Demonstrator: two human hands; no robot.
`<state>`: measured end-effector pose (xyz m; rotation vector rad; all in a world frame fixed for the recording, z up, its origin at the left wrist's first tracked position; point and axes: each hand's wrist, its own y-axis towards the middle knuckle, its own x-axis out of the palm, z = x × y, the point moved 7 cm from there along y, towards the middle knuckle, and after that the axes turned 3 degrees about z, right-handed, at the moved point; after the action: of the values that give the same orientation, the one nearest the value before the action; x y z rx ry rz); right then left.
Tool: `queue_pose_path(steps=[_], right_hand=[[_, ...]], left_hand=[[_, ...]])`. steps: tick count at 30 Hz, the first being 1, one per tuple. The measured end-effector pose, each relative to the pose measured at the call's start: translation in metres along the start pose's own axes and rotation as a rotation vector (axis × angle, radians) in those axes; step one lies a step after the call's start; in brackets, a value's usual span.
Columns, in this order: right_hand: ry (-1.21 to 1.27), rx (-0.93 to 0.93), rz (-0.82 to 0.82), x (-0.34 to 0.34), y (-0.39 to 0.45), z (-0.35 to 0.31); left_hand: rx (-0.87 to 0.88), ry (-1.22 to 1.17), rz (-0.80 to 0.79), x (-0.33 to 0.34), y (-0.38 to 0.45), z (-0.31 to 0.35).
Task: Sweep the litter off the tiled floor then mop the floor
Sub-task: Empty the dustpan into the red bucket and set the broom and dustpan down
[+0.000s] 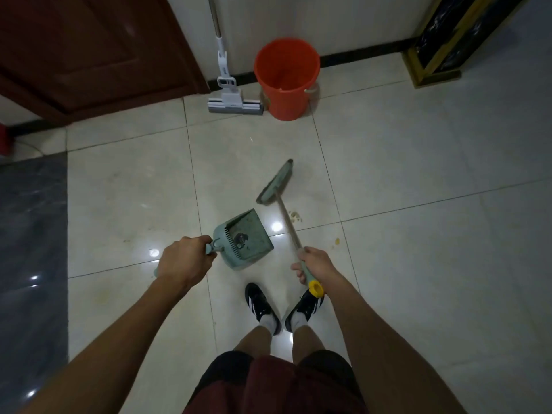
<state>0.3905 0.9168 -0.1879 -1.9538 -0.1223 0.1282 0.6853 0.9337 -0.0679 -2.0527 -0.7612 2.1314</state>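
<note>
1. Right, the left hand [182, 259] grips the handle of the green dustpan [245, 239] at centre frame, fingers curled round it.
2. The right hand [313, 265] clenches the broom [276, 183] handle, its head on the tiled floor [418, 174] just above the dustpan.
3. Litter crumbs [295, 216] lie right of the broom handle.
4. The mop [231, 94] and orange bucket [286, 79] stand at upper centre by the wall.

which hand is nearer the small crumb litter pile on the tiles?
Right. The right hand, gripping the green broom's handle, sits just below the pale crumb litter pile; the left hand, holding the green plastic dustpan, is farther off to its left.
</note>
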Motion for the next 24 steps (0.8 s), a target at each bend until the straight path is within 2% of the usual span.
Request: queue_pose_path(steps=[4, 7, 15, 24], right_hand=[[-0.554, -0.148, 0.062, -0.025, 0.006, 0.013], [-0.721, -0.171, 0.074, -0.045, 0.006, 0.032], [-0.728, -0.018, 0.169, -0.089, -0.028, 0.117], [-0.551, 0.063, 0.329, -0.101, -0.085, 0.199]], left_hand=[[0.03, 0.008, -0.008, -0.001, -0.006, 0.019], [0.05, 0.01, 0.002, -0.001, -0.01, 0.033], [0.218, 0.001, 0.001, 0.004, -0.015, 0.062], [0.417, -0.033, -0.018, 0.023, -0.04, 0.086]])
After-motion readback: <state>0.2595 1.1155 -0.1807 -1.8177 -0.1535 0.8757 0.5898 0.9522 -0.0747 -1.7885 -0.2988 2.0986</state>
